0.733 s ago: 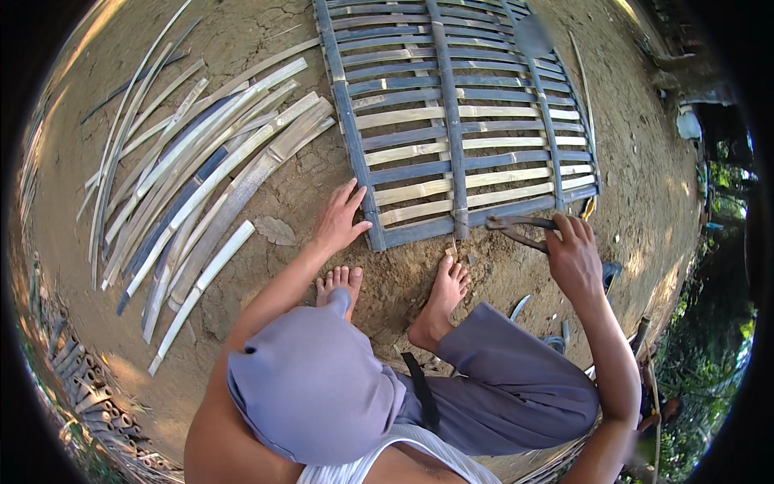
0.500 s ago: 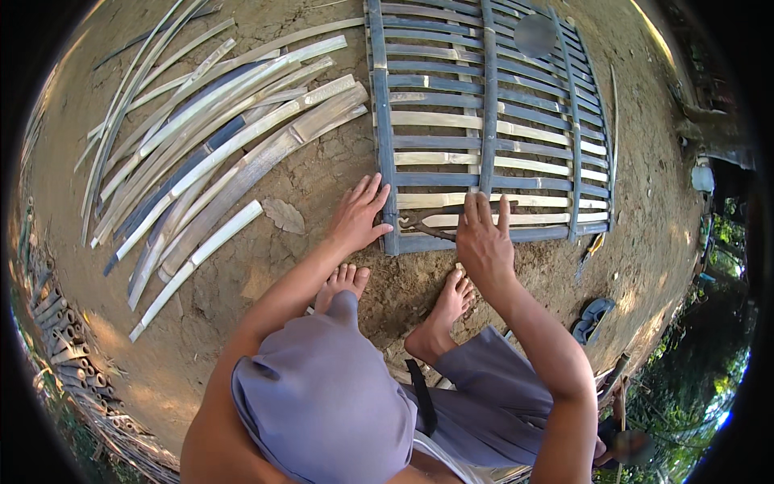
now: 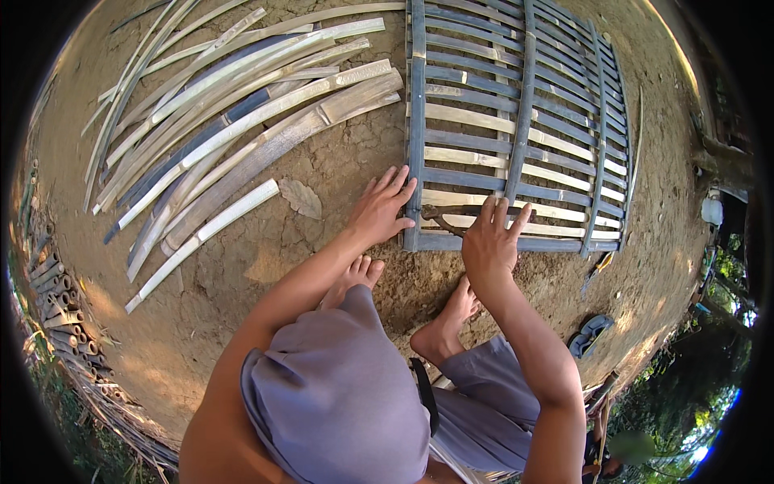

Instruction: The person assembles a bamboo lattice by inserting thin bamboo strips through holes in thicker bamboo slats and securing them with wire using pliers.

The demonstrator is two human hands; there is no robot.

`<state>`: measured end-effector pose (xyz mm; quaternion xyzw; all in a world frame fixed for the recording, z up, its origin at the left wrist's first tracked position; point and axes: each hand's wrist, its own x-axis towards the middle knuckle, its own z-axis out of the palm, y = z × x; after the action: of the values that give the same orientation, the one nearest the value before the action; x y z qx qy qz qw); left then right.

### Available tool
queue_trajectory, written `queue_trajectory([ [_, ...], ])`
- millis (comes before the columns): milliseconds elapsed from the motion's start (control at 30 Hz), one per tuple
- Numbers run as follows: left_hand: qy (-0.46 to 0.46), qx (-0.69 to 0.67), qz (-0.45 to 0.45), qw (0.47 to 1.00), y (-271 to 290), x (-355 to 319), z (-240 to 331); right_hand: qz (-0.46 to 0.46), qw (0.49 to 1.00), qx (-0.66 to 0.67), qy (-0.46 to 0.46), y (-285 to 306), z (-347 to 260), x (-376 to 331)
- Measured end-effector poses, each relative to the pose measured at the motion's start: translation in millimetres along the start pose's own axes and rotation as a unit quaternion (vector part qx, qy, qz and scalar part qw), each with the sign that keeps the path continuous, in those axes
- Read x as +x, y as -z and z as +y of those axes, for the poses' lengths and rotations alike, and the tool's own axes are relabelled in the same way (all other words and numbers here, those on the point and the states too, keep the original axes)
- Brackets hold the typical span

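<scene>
A lattice panel of bamboo slats [image 3: 476,179] lies on the ground before me, its dark and pale strips crossing several dark rails. My left hand [image 3: 376,211] is open, fingers spread, with the fingertips touching the panel's left rail [image 3: 416,121] near its front corner. Over the nearest slats my right hand [image 3: 492,246] rests with its fingers stretched out and apart. Beneath it passes a dark brown tool [image 3: 442,218], forked at its left end; its kind is unclear. The thumb and the tool's middle are hidden by the hand.
Loose split bamboo strips [image 3: 242,121] are heaped at the left, beside a dry leaf [image 3: 300,198]. A yellow-handled tool [image 3: 601,263] lies by the panel's right corner. Dark sandals [image 3: 590,335] sit farther right. Cut bamboo poles [image 3: 60,302] are stacked at the far left.
The view has shifted, so the panel and strips appear farther right and slightly higher. My right hand's fingers are a little more spread. The left hand stays at the rail.
</scene>
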<state>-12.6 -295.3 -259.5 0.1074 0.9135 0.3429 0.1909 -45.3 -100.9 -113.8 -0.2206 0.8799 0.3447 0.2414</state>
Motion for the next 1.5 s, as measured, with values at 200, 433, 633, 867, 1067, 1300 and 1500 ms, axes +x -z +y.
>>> queue_trajectory([
  [200, -0.003, -0.005, 0.002, 1.000, 0, 0, 2, 0.021, 0.998, -0.057, 0.031, 3, -10, 7],
  [433, -0.003, -0.016, 0.010, 1.000, -3, -1, -1, 0.070, 0.990, -0.080, 0.092, -3, 3, 20],
  [633, -0.003, -0.018, 0.007, 1.000, -4, 0, -2, 0.086, 0.989, -0.051, 0.107, -3, 6, 23],
  [867, -0.001, -0.007, 0.015, 1.000, -5, -1, -1, 0.107, 0.989, -0.016, 0.103, -13, 7, 24],
  [1067, -0.003, 0.001, 0.042, 0.999, -13, -1, 2, 0.109, 0.987, -0.019, 0.118, -6, 8, 20],
  [1300, -0.004, -0.012, 0.056, 0.998, -17, 0, -1, 0.125, 0.983, -0.086, 0.103, 6, -1, 7],
  [1500, -0.004, -0.014, 0.058, 0.998, -15, -1, 1, 0.114, 0.985, -0.081, 0.099, 4, -5, 2],
])
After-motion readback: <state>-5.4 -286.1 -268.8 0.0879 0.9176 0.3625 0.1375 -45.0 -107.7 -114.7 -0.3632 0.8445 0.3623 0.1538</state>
